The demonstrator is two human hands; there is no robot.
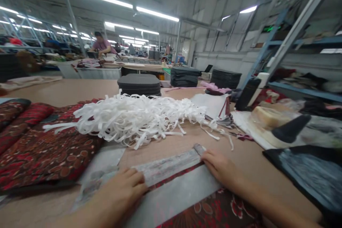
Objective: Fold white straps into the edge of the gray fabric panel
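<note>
In front of me lies a patterned dark red fabric piece with a pale, semi-sheer white layer over it. Along its far edge runs a grey mottled fabric strip, with a narrow dark red band showing beside it. My left hand has its fingers curled closed on the strip's left part. At the other end, my right hand pinches the strip near a small folded or rolled tip. Both thumbs and fingertips are partly hidden against the cloth.
Beyond the hands lies a large heap of white ribbon strips. Folded red patterned fabric sits at left. Stacks of dark pads stand farther back. Scissors with reddish handles lie to the right. A person works at a distant table.
</note>
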